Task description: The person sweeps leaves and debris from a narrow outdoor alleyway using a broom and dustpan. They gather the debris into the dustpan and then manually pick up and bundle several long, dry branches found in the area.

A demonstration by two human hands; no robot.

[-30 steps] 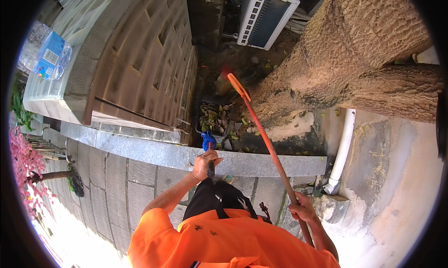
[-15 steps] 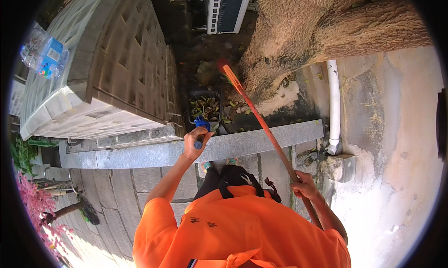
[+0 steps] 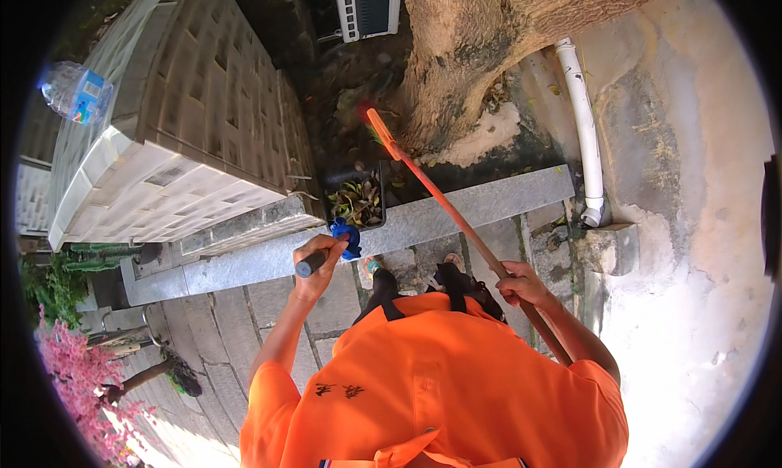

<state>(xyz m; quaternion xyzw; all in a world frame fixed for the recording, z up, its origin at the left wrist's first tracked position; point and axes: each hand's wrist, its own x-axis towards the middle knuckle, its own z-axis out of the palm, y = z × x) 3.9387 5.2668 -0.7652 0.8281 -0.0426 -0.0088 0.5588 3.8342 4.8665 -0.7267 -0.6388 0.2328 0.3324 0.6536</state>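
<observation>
The dustpan [image 3: 383, 193] of leaves [image 3: 357, 199] beside the kerb [image 3: 505, 199] was clasped by a curled left hand [image 3: 327, 258], the broom [image 3: 445, 203] by a curled right hand [image 3: 523, 285]; sweeping seemed in hand, steadiness called for.

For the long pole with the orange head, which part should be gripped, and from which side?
Probably the brown lower shaft, from the person's right, where the right hand holds it. The long pole is slim and straight there, so fingers can wrap around it, and the orange head points away, forward and left.
</observation>
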